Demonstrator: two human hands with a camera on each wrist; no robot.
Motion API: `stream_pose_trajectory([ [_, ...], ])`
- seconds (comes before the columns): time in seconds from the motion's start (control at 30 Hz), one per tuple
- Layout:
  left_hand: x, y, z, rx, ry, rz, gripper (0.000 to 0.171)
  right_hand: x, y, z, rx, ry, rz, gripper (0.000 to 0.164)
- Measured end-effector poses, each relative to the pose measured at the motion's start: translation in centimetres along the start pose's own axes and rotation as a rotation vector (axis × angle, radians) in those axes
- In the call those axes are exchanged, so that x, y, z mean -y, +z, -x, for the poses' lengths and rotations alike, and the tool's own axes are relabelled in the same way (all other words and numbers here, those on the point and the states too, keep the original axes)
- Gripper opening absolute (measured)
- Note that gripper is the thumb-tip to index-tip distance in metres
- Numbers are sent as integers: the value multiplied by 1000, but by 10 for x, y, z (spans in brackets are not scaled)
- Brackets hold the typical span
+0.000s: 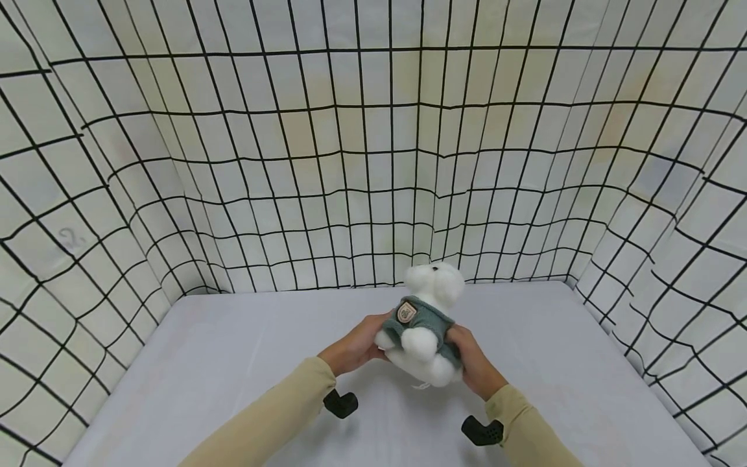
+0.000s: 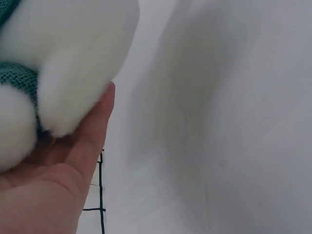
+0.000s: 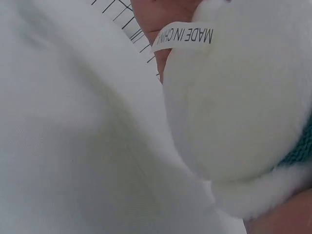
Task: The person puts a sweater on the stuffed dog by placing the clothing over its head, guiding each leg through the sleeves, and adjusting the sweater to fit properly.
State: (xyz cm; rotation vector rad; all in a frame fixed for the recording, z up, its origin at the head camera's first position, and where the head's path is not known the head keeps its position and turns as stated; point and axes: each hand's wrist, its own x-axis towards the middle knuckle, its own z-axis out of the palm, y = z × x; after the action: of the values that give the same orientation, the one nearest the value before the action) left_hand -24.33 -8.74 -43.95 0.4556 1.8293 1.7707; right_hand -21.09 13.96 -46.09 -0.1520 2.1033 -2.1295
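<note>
A white plush toy [image 1: 434,285] in a teal knitted sweater [image 1: 428,321] is held up over the table between both hands, tilted, its head toward the far wall. A round badge [image 1: 406,312] shows on the sweater. On the toy's left side my left hand [image 1: 358,344] grips it; in the left wrist view its fingers [image 2: 95,131] reach beneath the white fur. My right hand [image 1: 475,363] grips the opposite side, its fingertips partly hidden by the sweater. The right wrist view shows a white fabric label [image 3: 187,36] reading MADE IN CHINA on the fur.
A white-covered table [image 1: 262,331] lies under the hands. White walls with a black grid [image 1: 367,168] stand at the back and both sides. Black wrist mounts [image 1: 341,403] hang below the beige sleeves [image 1: 280,408].
</note>
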Motion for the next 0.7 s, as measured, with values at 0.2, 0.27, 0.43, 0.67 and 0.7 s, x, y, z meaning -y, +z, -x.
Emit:
stream_pose_trajectory([
  [0.2, 1, -4, 2, -94, 41, -66, 50, 3, -4, -4, -109, -56, 153, 34],
  [0.27, 1, -6, 2, -136, 38, -101, 48, 4, -4, -5, -168, -89, 222, 22],
  [0.43, 3, -9, 1, -198, 51, -223, 44, 8, -4, -7, -199, -151, 332, 6],
  [0.67, 4, -8, 3, -303, 185, -303, 37, 14, -1, -7, -117, -80, 302, 33],
  [0.7, 3, -8, 3, -313, 194, -302, 36, 14, -1, -8, -103, -76, 304, 37],
])
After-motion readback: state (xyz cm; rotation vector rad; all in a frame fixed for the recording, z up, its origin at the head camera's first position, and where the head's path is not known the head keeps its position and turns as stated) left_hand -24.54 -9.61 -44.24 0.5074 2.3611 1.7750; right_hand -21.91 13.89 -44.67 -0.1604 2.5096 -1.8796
